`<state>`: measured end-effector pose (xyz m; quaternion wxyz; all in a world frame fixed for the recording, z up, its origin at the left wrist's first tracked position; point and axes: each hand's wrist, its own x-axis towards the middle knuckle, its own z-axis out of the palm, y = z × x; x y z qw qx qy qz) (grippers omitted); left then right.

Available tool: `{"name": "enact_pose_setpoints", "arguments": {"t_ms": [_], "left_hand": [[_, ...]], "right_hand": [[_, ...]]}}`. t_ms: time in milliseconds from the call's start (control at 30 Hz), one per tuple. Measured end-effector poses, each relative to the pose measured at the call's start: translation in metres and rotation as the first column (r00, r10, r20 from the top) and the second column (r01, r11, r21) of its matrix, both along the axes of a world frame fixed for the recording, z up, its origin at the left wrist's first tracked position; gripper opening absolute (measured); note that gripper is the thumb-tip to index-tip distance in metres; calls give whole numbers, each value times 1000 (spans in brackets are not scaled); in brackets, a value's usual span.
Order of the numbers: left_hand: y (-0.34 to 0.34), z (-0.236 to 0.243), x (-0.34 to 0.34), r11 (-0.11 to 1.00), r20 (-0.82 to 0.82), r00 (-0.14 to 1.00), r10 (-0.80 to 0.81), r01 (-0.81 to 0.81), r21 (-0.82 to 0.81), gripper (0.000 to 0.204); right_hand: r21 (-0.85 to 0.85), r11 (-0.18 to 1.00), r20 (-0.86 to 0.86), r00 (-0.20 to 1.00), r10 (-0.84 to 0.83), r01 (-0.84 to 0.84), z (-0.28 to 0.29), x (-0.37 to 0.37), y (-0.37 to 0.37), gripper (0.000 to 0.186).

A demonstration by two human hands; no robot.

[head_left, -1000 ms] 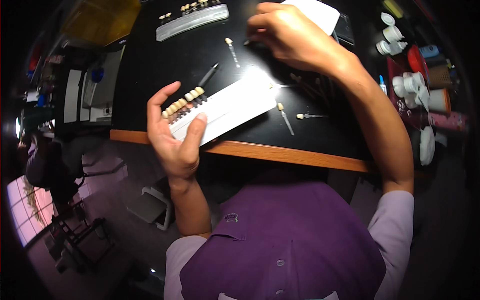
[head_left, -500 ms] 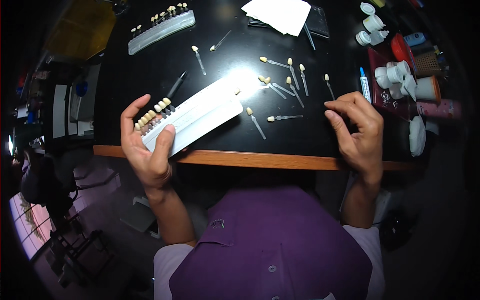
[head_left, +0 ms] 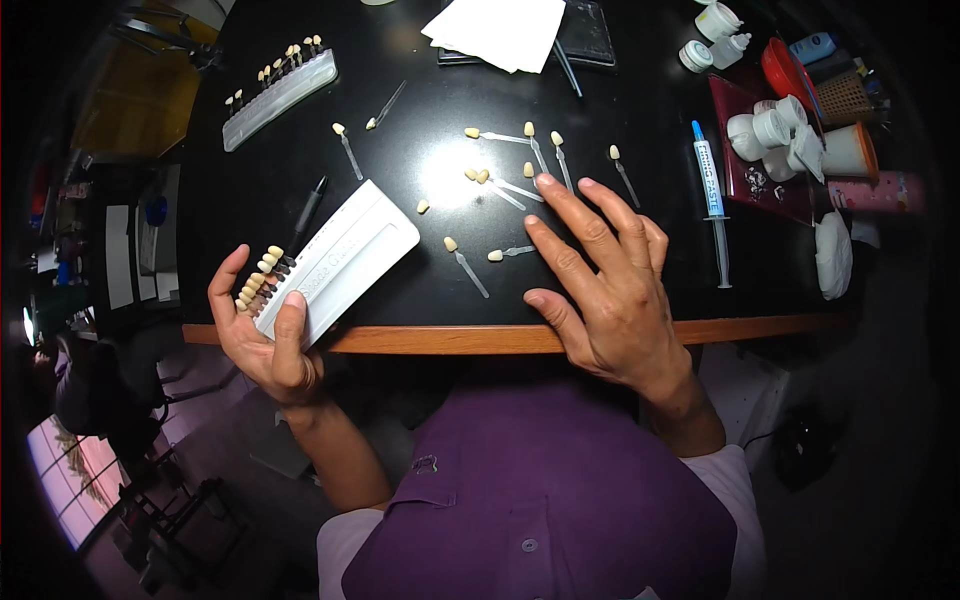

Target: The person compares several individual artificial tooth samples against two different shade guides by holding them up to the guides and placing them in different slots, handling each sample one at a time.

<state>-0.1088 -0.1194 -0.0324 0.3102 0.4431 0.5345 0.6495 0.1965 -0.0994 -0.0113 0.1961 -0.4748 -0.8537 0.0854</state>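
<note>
Gripping a white, round-cornered holder point(head_left: 350, 265) of cream tooth tabs point(head_left: 262, 272) in our left hand point(head_left: 265, 350), we splay our right hand point(head_left: 622, 305) over the black table's front edge point(head_left: 450, 340).

The left hand point(head_left: 268, 352) has a tooth-tab holder point(head_left: 345, 265) over the table's point(head_left: 650, 95) near edge, toward the left corner; a pen point(head_left: 311, 206) lies just behind it. Farther back along the left edge, over there, sits a second holder point(head_left: 283, 100). Loose tabs point(head_left: 450, 244) are scattered across the middle, ahead and left of the right hand point(head_left: 620, 300). Up toward the far edge, paper sheets point(head_left: 498, 30) rest on a flat case point(head_left: 592, 35). Near the right edge lies a syringe point(head_left: 709, 178), left of a tray point(head_left: 727, 100) with jars point(head_left: 771, 128) in it.
</note>
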Motion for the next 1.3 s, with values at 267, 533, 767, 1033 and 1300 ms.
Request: {"name": "enact_pose_setpoints", "arguments": {"t_ms": [267,533,767,1033,1300], "left_hand": [[0,-3,-4,1000,-7,1000,-20,20,-2,62],[3,-5,-3,1000,-30,1000,11,-12,-20,62],[1,-6,-4,999,-32,999,16,-17,-33,62],[3,-4,-1,999,-39,999,26,-27,-40,62],[2,-4,-2,999,-59,998,19,-21,-31,62]], "right_hand": [[-72,995,21,997,68,-66,-2,-2,-3,55],[22,999,-218,975,47,-44,1,9,4,32],[106,953,-256,934,-249,283,-9,32,18,29],[54,969,-218,950,-224,241,-11,31,13,33],[-22,991,21,991,-133,133,-3,19,8,50]]}}
